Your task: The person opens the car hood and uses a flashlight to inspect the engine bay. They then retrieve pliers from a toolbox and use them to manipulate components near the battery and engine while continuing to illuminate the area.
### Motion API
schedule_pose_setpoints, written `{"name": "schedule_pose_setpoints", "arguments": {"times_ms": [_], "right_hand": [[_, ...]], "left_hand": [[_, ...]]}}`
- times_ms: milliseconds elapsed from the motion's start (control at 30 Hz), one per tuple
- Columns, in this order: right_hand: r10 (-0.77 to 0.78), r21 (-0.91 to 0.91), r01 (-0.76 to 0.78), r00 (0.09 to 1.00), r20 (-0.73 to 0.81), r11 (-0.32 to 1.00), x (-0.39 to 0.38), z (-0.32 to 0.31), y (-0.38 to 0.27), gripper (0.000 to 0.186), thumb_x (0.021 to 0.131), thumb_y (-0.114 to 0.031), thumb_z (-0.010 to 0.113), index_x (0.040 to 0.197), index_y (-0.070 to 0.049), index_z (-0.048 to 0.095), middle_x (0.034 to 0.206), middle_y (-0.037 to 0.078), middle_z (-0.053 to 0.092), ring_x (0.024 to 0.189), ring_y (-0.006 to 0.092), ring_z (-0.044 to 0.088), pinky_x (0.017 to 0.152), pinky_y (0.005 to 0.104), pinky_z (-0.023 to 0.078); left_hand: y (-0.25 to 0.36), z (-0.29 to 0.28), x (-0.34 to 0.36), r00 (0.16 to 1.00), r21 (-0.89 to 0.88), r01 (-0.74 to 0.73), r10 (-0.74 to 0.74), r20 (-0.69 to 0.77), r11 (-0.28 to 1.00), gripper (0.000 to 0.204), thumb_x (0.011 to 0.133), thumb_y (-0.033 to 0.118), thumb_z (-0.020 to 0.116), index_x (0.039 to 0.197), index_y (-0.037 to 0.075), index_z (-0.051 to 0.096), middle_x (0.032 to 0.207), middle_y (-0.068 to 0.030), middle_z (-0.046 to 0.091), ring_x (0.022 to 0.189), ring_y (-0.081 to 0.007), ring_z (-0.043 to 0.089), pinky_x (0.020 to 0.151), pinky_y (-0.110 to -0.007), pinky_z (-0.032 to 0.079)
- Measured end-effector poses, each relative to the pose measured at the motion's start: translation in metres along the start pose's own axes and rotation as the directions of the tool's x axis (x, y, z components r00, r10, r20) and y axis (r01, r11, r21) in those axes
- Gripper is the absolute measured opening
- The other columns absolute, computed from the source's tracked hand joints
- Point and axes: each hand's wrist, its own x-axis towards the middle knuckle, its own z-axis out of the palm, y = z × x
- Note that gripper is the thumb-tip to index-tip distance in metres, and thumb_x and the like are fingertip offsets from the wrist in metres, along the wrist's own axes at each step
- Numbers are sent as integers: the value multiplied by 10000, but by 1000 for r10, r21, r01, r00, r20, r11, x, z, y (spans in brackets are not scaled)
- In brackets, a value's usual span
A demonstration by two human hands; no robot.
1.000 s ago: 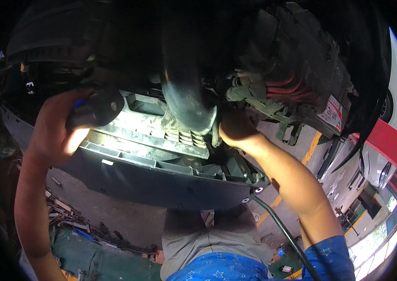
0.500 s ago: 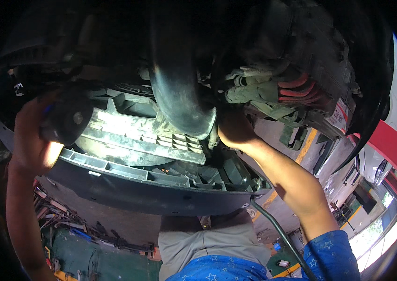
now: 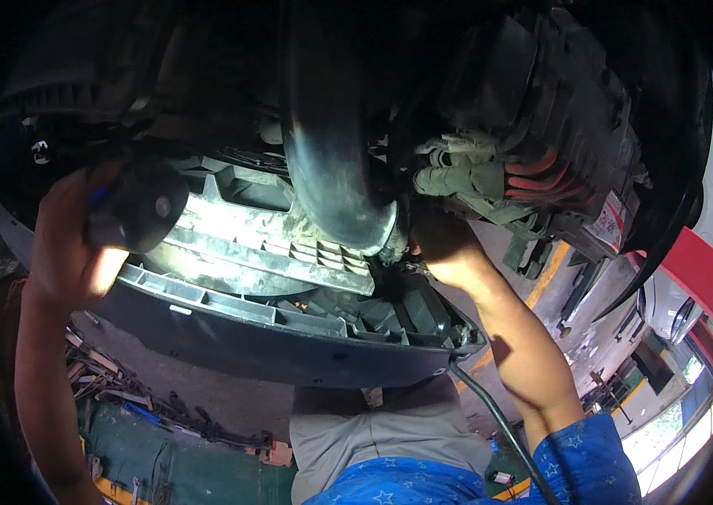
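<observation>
My left hand (image 3: 66, 231) is wrapped round a dark, rounded work lamp (image 3: 150, 209). Its bright light falls on the ribbed plastic panel (image 3: 247, 231) under the vehicle. A thick black hose (image 3: 335, 185) curves down over that panel. Beside the hose's lower end is my right hand (image 3: 449, 252), raised into the underbody. Its fingers lie in shadow, so what they touch or hold cannot be made out.
Grey-sleeved connectors (image 3: 457, 177) and red cables (image 3: 533, 177) sit above my right hand. The dark bumper edge (image 3: 247, 337) spans in front of me. A dark bent bar (image 3: 500, 412) slopes down beside my right arm. Tools and scrap (image 3: 112, 379) lie on the floor at left.
The view has shifted slightly, and the underbody parts appear a little farther right. My left hand still holds the lamp. My right hand stays by the hose end, slightly lower and farther right.
</observation>
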Motion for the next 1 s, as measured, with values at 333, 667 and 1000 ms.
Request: {"name": "schedule_pose_setpoints", "arguments": {"times_ms": [333,667,1000], "right_hand": [[104,621,-27,991,-89,784,-15,-3,-18,273,1004,-298,664,949,-38,727,827,107,693,740,207,644,704,377,521],[67,876,-479,874,482,-59,-12,-63,-58,191,1020,-205,672,1021,-20,716,850,43,661,678,102,567,574,256,472],[-375,434,556,818,-435,709,19,-33,-55,265,939,-103,647,1189,-45,712,1200,149,720,1065,350,677,930,433,544]], "left_hand": [[5,8,1,991,67,54,-46,-125,996,515,886,216,727,1325,-27,614,1149,-209,712,1027,-395,694,935,-452,529],[25,-1,15,994,-107,34,-45,-103,994,479,903,160,717,1343,-2,620,1106,-197,729,978,-363,717,893,-422,555],[27,-4,26,993,-176,88,-100,-63,981,509,871,120,726,1363,40,623,1091,-173,737,956,-383,715,893,-410,557]]}}
